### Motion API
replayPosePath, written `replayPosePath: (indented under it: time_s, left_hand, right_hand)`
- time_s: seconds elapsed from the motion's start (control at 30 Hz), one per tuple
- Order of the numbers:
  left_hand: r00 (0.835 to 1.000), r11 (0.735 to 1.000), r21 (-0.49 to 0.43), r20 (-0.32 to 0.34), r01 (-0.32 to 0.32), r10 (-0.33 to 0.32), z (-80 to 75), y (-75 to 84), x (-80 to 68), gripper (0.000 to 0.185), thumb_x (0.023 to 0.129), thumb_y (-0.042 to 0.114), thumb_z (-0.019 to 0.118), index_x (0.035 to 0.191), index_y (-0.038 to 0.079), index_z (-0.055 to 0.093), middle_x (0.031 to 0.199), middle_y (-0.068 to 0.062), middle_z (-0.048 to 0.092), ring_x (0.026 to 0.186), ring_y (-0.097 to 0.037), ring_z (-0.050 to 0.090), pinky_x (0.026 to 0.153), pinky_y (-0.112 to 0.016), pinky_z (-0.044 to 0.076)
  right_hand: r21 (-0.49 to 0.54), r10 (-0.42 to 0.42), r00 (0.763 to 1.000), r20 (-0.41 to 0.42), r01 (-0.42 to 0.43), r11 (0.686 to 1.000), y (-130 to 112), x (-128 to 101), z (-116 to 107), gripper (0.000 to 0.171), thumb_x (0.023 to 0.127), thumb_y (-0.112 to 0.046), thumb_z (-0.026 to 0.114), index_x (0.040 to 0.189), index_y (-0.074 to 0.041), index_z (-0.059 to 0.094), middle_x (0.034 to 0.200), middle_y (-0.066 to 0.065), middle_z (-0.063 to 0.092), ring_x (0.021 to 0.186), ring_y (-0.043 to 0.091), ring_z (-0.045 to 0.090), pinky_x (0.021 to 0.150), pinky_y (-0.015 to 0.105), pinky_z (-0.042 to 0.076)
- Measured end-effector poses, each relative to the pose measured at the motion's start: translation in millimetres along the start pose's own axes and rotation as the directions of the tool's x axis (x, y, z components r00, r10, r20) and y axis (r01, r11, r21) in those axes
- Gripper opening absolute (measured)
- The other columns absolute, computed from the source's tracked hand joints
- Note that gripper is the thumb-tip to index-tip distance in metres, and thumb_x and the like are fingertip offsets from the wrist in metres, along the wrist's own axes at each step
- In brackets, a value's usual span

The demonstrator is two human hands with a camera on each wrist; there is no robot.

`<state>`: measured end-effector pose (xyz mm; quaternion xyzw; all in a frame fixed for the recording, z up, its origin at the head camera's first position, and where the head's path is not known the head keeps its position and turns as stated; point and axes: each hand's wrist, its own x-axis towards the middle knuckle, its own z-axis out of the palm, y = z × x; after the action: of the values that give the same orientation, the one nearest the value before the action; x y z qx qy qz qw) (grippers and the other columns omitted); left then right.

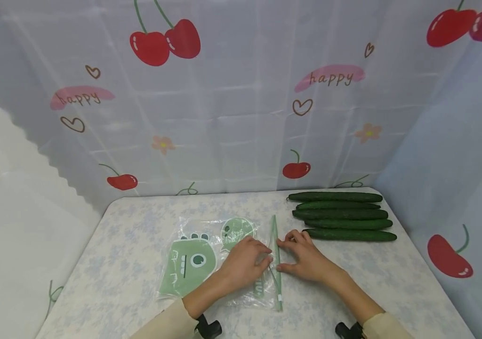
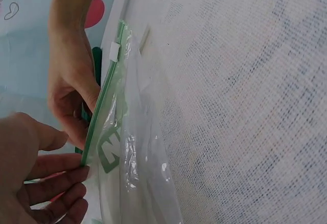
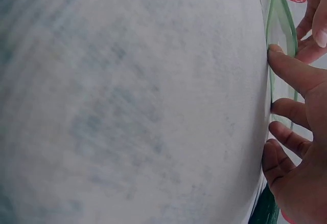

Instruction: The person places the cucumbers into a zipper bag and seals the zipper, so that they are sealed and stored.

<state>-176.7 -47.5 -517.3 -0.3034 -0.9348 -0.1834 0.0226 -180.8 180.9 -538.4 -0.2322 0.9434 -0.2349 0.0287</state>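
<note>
The zip bag (image 1: 190, 263) lies on the table (image 1: 114, 245), its mouth between the left hand (image 1: 243, 263) and right hand (image 1: 309, 260); both touch its edges with loosely extended fingers. The mouth faces right, its long axis running near–far, the slider (image 1: 279, 297) near. Cucumbers (image 1: 340, 214) lie far right, beside the right hand.

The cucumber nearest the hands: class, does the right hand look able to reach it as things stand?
Probably yes: the right hand lies close to that cucumber, with nothing visible blocking the way, though this hand touches the plastic bag.
</note>
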Motion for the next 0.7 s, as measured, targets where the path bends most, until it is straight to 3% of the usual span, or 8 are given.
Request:
replayPosePath:
  time_s: [0.17,0.27,0.37,0.43,0.6,0.7]
  left_hand:
    - [0.99,0.996,-0.002,-0.102,0.094,-0.093,0.2,-0.2,4.7,0.014,0.084,0.044,0.074,0.089,0.031,0.076,0.089,0.016,0.073,0.085,-0.008,0.063,0.07,-0.025,0.05]
    - [0.984,0.993,-0.009,-0.133,0.114,-0.114,1.2,-1.1,7.1,0.007,0.08,0.034,0.079,0.082,0.03,0.073,0.079,0.017,0.069,0.075,-0.004,0.061,0.06,-0.02,0.044]
    - [0.984,0.994,-0.025,-0.143,0.102,-0.105,1.5,-2.9,7.6,0.011,0.078,0.021,0.075,0.082,0.028,0.067,0.075,0.016,0.063,0.068,-0.001,0.055,0.056,-0.018,0.039]
    - [0.99,0.997,-0.036,-0.122,0.072,-0.076,1.0,-4.4,6.7,0.019,0.078,0.015,0.07,0.091,0.027,0.064,0.075,0.014,0.058,0.064,-0.001,0.051,0.053,-0.018,0.037]
    - [1.0,1.0,-0.009,0.003,-0.019,0.019,-4.7,-5.9,0.9,0.037,0.089,0.011,0.059,0.121,0.029,0.062,0.086,0.008,0.051,0.065,-0.004,0.045,0.053,-0.017,0.036]
    - [0.999,0.997,0.075,0.018,-0.032,0.031,-8.7,-3.5,-1.9,0.023,0.093,0.018,0.059,0.113,0.024,0.068,0.09,0.006,0.051,0.071,-0.007,0.046,0.055,-0.018,0.037]
  right_hand:
    - [-0.003,0.007,1.0,-0.009,-0.007,1.0,-1.3,0.1,-0.6,0.076,0.077,-0.052,0.079,0.141,-0.018,0.056,0.12,-0.006,0.049,0.098,0.012,0.032,0.086,0.033,0.042]
    - [-0.002,0.01,1.0,-0.007,-0.01,1.0,-1.1,-0.6,-0.2,0.076,0.077,-0.053,0.079,0.141,-0.018,0.056,0.12,-0.006,0.049,0.098,0.011,0.033,0.086,0.033,0.041]
    - [0.005,0.008,1.0,0.0,-0.008,1.0,-1.3,-1.1,0.3,0.077,0.078,-0.053,0.078,0.142,-0.018,0.055,0.121,-0.006,0.049,0.098,0.011,0.033,0.086,0.033,0.042]
    - [0.008,0.01,1.0,0.007,-0.01,1.0,-1.9,-1.4,0.3,0.076,0.078,-0.053,0.077,0.143,-0.018,0.054,0.122,-0.006,0.048,0.099,0.012,0.033,0.086,0.033,0.042]
    - [-0.004,0.028,0.999,0.032,-0.027,1.0,-3.1,-1.4,-0.4,0.075,0.08,-0.053,0.076,0.143,-0.019,0.054,0.123,-0.007,0.047,0.098,0.011,0.033,0.085,0.033,0.043]
    - [-0.016,0.034,0.999,0.04,-0.034,0.999,-3.5,-1.3,-1.8,0.076,0.079,-0.053,0.076,0.143,-0.019,0.054,0.122,-0.006,0.047,0.098,0.011,0.033,0.086,0.033,0.043]
